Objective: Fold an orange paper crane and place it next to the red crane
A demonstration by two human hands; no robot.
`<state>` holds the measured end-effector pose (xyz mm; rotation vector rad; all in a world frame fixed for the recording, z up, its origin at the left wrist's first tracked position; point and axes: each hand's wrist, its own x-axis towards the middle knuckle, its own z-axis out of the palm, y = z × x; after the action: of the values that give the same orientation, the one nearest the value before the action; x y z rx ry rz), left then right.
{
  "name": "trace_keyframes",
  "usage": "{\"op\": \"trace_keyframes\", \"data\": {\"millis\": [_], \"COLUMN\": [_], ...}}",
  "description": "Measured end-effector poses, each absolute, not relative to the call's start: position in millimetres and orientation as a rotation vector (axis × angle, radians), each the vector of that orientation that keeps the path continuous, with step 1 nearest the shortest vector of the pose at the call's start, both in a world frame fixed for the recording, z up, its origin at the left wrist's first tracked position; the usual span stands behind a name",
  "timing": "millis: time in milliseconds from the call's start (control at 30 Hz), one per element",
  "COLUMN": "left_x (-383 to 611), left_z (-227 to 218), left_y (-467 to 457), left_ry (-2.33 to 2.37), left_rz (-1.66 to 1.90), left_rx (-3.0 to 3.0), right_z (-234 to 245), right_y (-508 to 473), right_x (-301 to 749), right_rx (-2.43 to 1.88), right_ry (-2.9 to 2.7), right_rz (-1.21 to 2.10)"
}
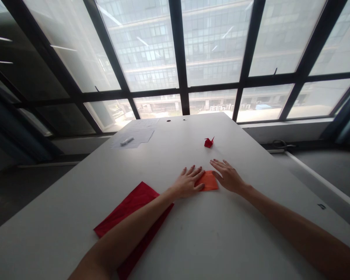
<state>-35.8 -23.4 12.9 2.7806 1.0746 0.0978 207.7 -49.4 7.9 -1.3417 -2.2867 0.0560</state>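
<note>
A folded orange paper square (208, 181) lies flat on the white table (251, 221), between my two hands. My left hand (188, 182) rests palm down with its fingers spread, its thumb side over the paper's left edge. My right hand (227, 177) lies flat too, its fingers spread and its thumb side at the paper's right corner. Neither hand grips anything. Farther off stands a small red origami crane (209, 142). Large red paper sheets (131, 208) lie under my left forearm, which hides part of them.
Loose white papers (134, 134) and a white marker or glue stick (126, 141) lie at the table's far left. Scissors (281, 144) sit on a ledge beyond the right edge. Large dark-framed windows (177, 50) stand past the far end.
</note>
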Motion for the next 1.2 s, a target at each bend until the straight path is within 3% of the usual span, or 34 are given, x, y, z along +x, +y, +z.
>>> {"op": "trace_keyframes", "data": {"millis": [500, 700, 933, 1200], "left_x": [-41, -43, -47, -47], "left_z": [5, 9, 25, 33], "left_y": [-17, -13, -12, -16], "left_ry": [1.116, 1.195, 0.623, 0.559], "left_rz": [0.108, 0.564, 0.075, 0.051], "left_rx": [2.727, 2.689, 2.799, 2.777], "right_z": [-8, -7, -7, -13], "right_y": [-55, -51, -39, -29], "right_x": [201, 206, 223, 241], "right_rx": [-1.416, -1.482, -1.536, -1.516], "right_ry": [-2.582, -2.542, -2.55, -2.506], "right_rz": [0.22, 0.203, 0.174, 0.211]}}
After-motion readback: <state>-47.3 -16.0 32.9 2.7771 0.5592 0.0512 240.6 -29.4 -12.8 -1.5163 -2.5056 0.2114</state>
